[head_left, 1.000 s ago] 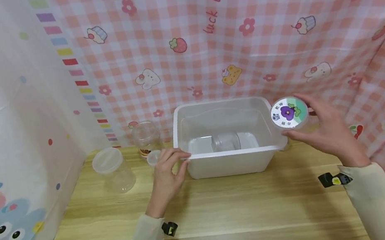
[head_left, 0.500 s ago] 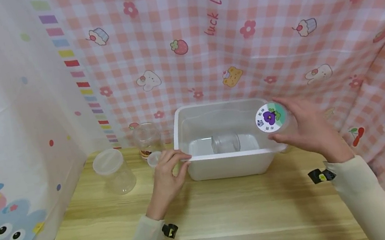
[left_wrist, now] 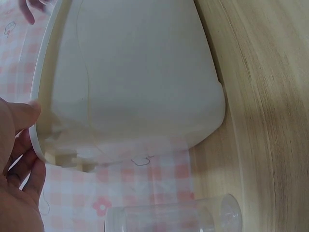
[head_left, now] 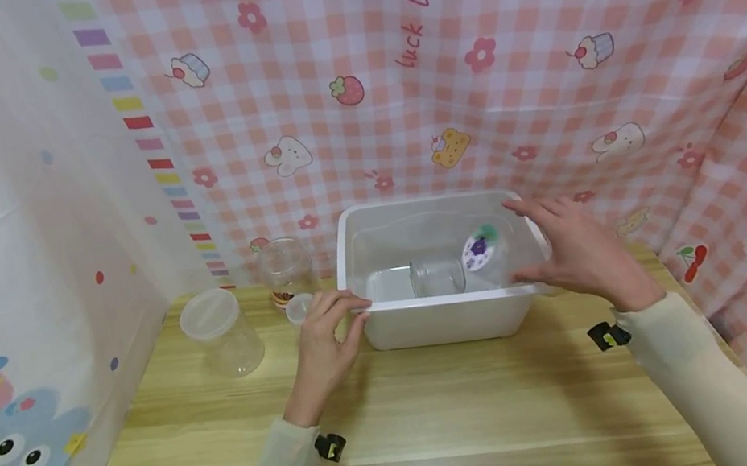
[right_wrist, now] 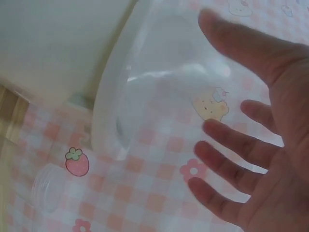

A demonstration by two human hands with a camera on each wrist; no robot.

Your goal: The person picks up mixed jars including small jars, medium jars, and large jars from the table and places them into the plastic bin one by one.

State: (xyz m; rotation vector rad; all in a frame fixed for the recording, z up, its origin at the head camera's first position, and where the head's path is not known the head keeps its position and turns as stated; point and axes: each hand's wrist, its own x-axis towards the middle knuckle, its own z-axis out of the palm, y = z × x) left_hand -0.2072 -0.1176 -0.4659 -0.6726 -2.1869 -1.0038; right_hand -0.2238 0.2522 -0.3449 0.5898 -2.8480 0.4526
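My left hand (head_left: 328, 342) grips the rim of a white plastic bin (head_left: 449, 321) at its front left corner, and the left wrist view shows the fingers on that rim (left_wrist: 33, 121). My right hand (head_left: 578, 253) is over the bin's right end with thumb and fingers spread. Just beyond its fingertips, inside the bin, is a clear plastic jar (right_wrist: 164, 63) with a printed lid (head_left: 480, 248), tilted and blurred. The right wrist view shows a gap between hand and jar. Another clear jar (head_left: 438, 278) lies on its side on the bin floor.
Left of the bin stand a clear jar with a whitish lid (head_left: 219, 331), a clear jar with a label low on its side (head_left: 284, 262), and a small lidded container (head_left: 298, 308) partly behind my left hand. A checked cloth (head_left: 400, 123) hangs behind the wooden table (head_left: 448, 425).
My right hand has moved left from beside the bin to over its right end and let go of the jar with the printed lid, which is now inside the bin. My left hand stays put.
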